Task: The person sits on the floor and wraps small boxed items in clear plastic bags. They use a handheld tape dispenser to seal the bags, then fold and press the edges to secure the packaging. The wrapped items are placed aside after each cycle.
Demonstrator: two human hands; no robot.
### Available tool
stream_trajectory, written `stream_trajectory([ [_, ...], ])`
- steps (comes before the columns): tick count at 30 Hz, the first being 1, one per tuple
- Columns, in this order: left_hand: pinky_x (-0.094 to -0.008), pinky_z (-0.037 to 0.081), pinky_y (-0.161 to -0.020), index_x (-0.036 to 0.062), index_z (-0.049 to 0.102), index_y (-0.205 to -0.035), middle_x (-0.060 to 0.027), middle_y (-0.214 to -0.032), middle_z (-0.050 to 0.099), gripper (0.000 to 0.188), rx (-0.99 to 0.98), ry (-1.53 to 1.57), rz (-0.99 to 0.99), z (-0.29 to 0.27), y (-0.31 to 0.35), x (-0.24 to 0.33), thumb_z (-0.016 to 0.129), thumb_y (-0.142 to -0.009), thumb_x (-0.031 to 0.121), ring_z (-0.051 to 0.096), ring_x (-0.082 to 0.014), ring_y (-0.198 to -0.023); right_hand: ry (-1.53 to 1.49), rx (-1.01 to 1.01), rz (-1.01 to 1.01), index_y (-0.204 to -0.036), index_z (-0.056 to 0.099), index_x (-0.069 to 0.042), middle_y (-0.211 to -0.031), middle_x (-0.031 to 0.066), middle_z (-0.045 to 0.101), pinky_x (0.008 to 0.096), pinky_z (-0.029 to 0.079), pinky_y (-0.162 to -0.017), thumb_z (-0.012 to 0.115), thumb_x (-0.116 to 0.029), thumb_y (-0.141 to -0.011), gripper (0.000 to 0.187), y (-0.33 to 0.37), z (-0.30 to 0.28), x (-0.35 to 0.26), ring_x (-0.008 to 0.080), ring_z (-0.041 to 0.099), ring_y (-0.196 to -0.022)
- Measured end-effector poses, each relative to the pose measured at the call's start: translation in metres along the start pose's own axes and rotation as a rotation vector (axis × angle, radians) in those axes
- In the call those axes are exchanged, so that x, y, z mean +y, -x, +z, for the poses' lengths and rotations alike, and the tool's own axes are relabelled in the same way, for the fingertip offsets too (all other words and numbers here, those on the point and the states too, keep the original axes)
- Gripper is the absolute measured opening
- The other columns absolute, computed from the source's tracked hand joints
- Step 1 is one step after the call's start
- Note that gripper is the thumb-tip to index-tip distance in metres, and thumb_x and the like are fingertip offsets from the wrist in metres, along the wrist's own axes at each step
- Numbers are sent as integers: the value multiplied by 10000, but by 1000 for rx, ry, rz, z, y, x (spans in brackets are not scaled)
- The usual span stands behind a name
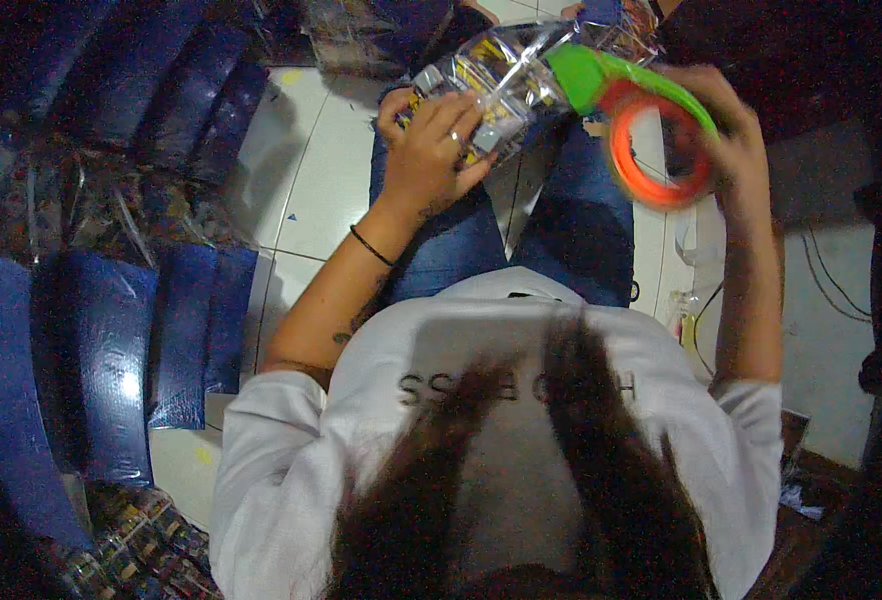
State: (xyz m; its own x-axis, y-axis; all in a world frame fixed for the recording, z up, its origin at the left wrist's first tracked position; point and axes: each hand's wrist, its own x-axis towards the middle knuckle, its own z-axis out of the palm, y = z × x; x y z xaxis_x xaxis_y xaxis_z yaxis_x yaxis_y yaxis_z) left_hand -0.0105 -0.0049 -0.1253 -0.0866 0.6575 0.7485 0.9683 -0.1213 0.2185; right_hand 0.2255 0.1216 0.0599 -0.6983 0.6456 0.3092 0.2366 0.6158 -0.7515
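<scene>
Tile floor point(306, 190), white, with dark joints.
Blue packs point(116, 350), several, glossy, in rows on the floor at the left, clear wrap between the rows.
Shirt point(391, 350), white, dark lettering across the chest.
Jeans point(441, 250), blue, knees apart.
Package point(506, 75), clear shiny plastic with yellow and grey contents, at the knees, under the left hand.
Tape dispenser point(576, 80), green, with an orange-red roll, blurred; its front end overlaps the package's right part, contact unclear.
Left hand point(436, 135), half open, fingers spread over the package; cannot tell whether it grips.
Right hand point(731, 115), blurred, closed around the dispenser's outer side.
Bracelet point(371, 246), thin, black, left wrist.
Ring point(455, 136), slim, left hand.
</scene>
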Motion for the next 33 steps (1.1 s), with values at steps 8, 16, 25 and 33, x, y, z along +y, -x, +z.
stream_trajectory([
  [8, -445, 235, -993, 97, 622, -1057, -32, -1052, 636, 469, 120, 103, -28, -7, -7, 6, 737, -713, 395, 552, -213, -1023, 200, -317, 102, -998, 681, 25, -880, 130, 676, 342, 497, -701, 651, -203, -732, 351, -136, 61, -34, 210, 636, -792],
  [16, -439, 235, -970, 150, 642, -1018, -14, -980, 630, 312, 28, 189, -152, -18, -24, 4, 719, -767, 318, 572, -197, -967, 441, -363, 123, -984, 697, 9, -884, 139, 685, 331, 493, -727, 640, -205, -718, 346, -162, 78, -38, 206, 643, -797],
  [25, -433, 278, -884, 97, 670, -836, -35, -935, 554, 114, -47, 172, -119, -31, -43, -7, 674, -772, 191, 532, -214, -939, 215, -378, 211, -1039, 670, 5, -845, 79, 655, 319, 484, -766, 598, -114, -733, 336, -136, 67, -61, 195, 621, -803],
  [33, -441, 267, -906, 91, 661, -833, -30, -934, 549, 124, -120, 66, -148, -30, -38, -4, 683, -748, 179, 521, -208, -971, -36, 427, -189, -1218, 560, 2, -1248, 126, 560, 305, 477, -904, 614, -109, -839, 398, -62, -18, 84, 203, 586, -1071],
])
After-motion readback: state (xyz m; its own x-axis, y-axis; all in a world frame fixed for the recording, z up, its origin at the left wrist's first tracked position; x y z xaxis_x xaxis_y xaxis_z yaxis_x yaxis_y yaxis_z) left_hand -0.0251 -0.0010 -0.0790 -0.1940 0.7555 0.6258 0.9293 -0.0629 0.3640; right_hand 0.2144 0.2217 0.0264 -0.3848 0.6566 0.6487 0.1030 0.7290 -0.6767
